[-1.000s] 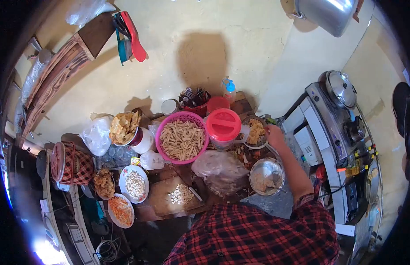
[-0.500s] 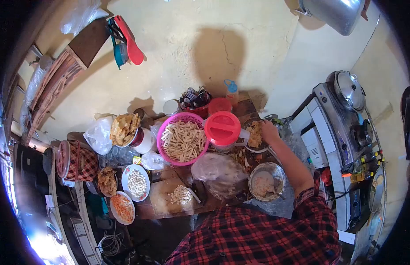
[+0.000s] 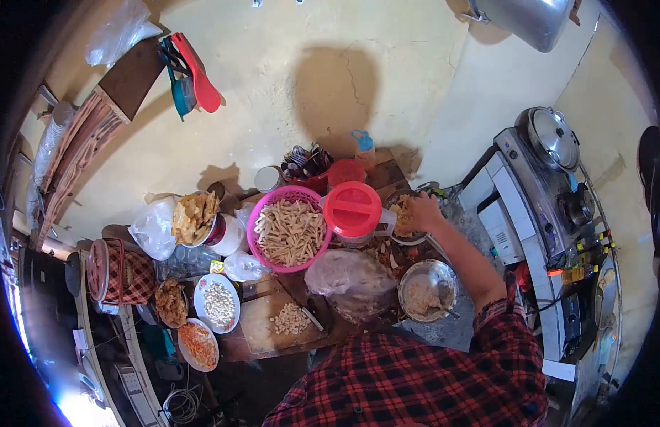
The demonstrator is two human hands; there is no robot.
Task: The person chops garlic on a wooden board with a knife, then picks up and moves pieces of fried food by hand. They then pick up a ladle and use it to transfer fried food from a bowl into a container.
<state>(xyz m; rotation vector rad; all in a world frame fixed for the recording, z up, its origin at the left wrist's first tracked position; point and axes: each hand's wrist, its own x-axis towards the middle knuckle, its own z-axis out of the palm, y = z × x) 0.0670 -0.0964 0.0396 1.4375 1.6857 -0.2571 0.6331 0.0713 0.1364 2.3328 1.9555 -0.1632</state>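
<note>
My right hand (image 3: 424,213) is at the bowl of brown fried food (image 3: 402,213), over its right side. Its fingers point down into the food, and what they hold, if anything, is hidden. Just left of that bowl is a jug with a red lid (image 3: 352,208). Nearer to me sits a metal bowl of pale batter (image 3: 419,293) with a utensil in it. My left hand does not show; the plaid shirt (image 3: 415,377) fills the bottom of the view.
A pink basket of pale sticks (image 3: 288,229) stands mid-table beside a plastic bag (image 3: 350,274). A board (image 3: 262,331) bears chopped white pieces and a knife. Plates (image 3: 217,302) and fried food (image 3: 194,219) are at left, a stove (image 3: 532,192) at right.
My right hand has moved left, from the bowl's edge to over the food. The whole view has shifted slightly.
</note>
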